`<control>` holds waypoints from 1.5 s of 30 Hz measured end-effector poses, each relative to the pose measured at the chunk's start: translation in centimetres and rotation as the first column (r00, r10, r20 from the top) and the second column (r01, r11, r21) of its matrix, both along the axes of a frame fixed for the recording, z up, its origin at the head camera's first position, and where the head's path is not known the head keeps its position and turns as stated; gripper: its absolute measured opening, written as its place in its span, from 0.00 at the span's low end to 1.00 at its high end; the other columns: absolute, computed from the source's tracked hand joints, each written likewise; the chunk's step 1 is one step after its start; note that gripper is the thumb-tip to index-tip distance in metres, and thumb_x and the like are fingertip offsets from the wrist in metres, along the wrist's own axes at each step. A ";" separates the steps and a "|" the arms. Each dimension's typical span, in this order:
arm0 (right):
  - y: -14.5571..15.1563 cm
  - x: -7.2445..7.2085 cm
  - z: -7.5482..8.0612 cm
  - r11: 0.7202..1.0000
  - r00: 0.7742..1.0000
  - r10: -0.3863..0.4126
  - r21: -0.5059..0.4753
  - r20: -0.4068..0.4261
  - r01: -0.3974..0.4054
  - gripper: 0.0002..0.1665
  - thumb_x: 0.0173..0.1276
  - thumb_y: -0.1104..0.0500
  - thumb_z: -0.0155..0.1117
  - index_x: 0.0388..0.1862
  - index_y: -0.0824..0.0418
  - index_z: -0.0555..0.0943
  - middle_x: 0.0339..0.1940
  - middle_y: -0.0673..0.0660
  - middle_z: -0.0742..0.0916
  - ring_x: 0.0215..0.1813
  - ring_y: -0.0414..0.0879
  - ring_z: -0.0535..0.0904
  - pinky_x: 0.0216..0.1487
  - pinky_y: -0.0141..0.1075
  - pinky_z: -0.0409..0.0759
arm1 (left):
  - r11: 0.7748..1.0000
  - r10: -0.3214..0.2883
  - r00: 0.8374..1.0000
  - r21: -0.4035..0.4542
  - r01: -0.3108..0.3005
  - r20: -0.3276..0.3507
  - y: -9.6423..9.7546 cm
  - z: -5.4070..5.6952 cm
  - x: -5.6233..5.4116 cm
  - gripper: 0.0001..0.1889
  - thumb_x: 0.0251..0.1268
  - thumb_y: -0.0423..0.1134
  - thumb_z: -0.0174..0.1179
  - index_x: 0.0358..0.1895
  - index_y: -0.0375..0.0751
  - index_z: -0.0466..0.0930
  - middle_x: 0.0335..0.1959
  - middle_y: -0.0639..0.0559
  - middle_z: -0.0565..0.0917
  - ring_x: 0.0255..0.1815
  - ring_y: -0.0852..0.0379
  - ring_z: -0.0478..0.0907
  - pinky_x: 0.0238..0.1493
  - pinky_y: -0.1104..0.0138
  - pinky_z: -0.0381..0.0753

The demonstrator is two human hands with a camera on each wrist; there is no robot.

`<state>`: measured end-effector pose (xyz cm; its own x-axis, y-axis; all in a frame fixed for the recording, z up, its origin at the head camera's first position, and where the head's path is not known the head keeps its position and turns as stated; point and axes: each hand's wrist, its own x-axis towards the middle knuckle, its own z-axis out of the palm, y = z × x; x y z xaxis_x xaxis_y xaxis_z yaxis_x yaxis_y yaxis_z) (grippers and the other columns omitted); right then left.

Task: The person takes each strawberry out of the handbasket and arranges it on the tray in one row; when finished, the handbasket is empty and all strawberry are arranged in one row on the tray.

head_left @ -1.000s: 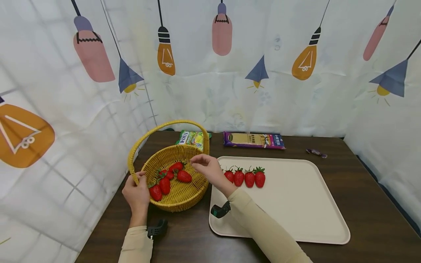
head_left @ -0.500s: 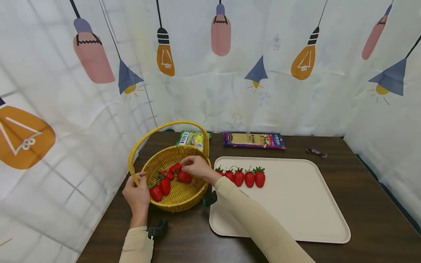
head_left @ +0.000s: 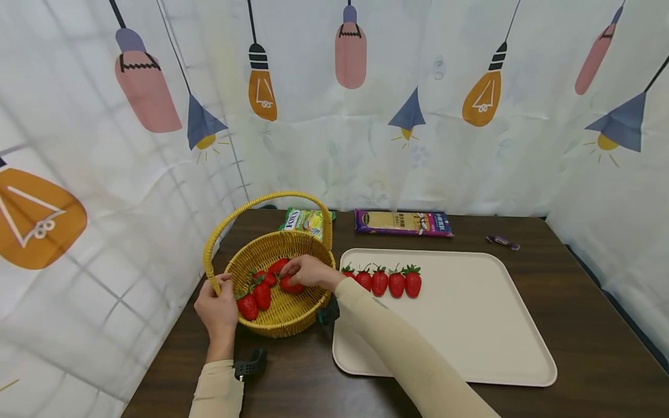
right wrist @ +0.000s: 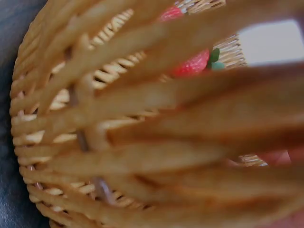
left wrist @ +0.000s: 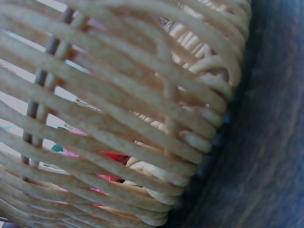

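A yellow woven basket [head_left: 284, 325] with a tall arched handle stands on the left of the table, several red strawberries [head_left: 262, 295] lying inside. My left hand [head_left: 216, 305] grips its left rim at the foot of the handle. Reaching over the right rim, my right hand [head_left: 312, 271] pinches a strawberry [head_left: 290, 285] low in the basket; the hand covers its top end. Both wrist views are filled by the basket's weave, in the left wrist view [left wrist: 109, 95] and the right wrist view [right wrist: 142, 104], with bits of red fruit showing through.
A cream tray [head_left: 444, 325] lies to the right of the basket, bearing a row of several strawberries [head_left: 396, 284] near its upper left. Behind are a green Fox's packet [head_left: 305, 222], a purple noodle packet [head_left: 402, 223] and a small wrapped candy [head_left: 503, 242].
My right hand has moved left and down into the basket, its fingers coming onto a strawberry, which has shifted slightly. The left hand has kept its place on the rim.
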<state>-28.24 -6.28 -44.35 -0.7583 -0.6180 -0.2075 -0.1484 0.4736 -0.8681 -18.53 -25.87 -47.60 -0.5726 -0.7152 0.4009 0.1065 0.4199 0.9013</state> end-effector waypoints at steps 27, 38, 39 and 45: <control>-0.2 0.9 0.2 0.947 0.949 0.301 0.150 -0.092 -0.286 0.18 0.57 0.65 0.73 0.48 0.55 0.86 0.44 0.46 0.85 0.46 0.37 0.77 0.44 0.29 0.77 | 1.000 0.005 1.000 -0.001 -0.005 -0.011 0.1 0.0 -0.1 0.08 0.64 0.32 0.54 0.28 0.34 0.80 0.37 0.43 0.87 0.30 0.68 0.73 0.29 0.71 0.64; 0.3 2.1 1.2 0.955 0.943 0.296 0.068 -0.153 -0.289 0.13 0.61 0.60 0.71 0.46 0.54 0.85 0.42 0.43 0.82 0.46 0.37 0.74 0.43 0.30 0.75 | 1.000 -0.007 1.000 0.023 0.007 0.011 0.1 -0.2 0.1 0.08 0.65 0.32 0.54 0.29 0.34 0.79 0.39 0.41 0.86 0.31 0.68 0.74 0.29 0.71 0.64; 0.5 2.2 1.4 0.961 0.949 0.278 0.038 -0.146 -0.275 0.13 0.61 0.59 0.70 0.46 0.54 0.85 0.41 0.44 0.82 0.45 0.38 0.74 0.41 0.30 0.75 | 1.000 -0.008 1.000 0.024 0.008 0.013 0.1 -0.2 0.1 0.08 0.65 0.32 0.54 0.29 0.34 0.79 0.39 0.41 0.86 0.31 0.68 0.73 0.29 0.71 0.64; 1.9 3.0 2.8 0.963 0.984 0.178 -0.205 0.004 -0.173 0.14 0.62 0.62 0.69 0.48 0.58 0.85 0.44 0.51 0.82 0.41 0.46 0.76 0.37 0.39 0.81 | 1.000 -0.010 1.000 0.025 0.009 0.012 0.0 -0.1 0.0 0.07 0.64 0.32 0.54 0.28 0.34 0.77 0.39 0.46 0.87 0.33 0.68 0.74 0.31 0.71 0.65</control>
